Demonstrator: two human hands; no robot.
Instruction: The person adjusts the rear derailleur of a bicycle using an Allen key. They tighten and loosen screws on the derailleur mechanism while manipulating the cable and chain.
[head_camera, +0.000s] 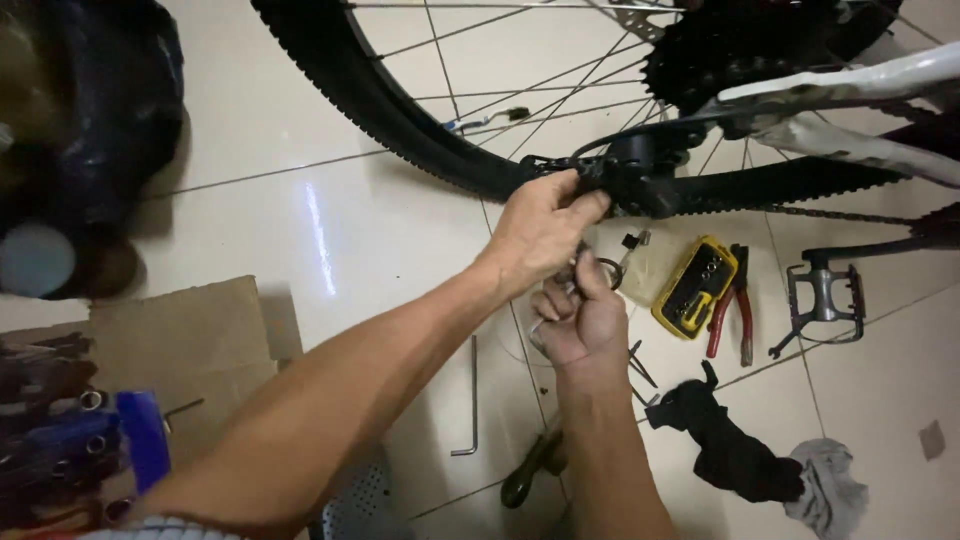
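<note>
Left hand (540, 225) fingers clamp the black rear derailleur (630, 175) at the tyre's (400, 120) lower edge. Right hand (580, 315), just below, pinches a small metal tool (600, 268). Open tile lies leftward; rightward crowd 1 yellow bit case (693, 287), 1 red pliers (735, 305), 2 rags (770, 465).

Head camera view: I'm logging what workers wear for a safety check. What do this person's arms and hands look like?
Both the left hand and the right hand are bare, without gloves, rings or a watch. Both forearms are uncovered up to the bottom edge of the picture; no sleeve can be made out for certain.
</note>
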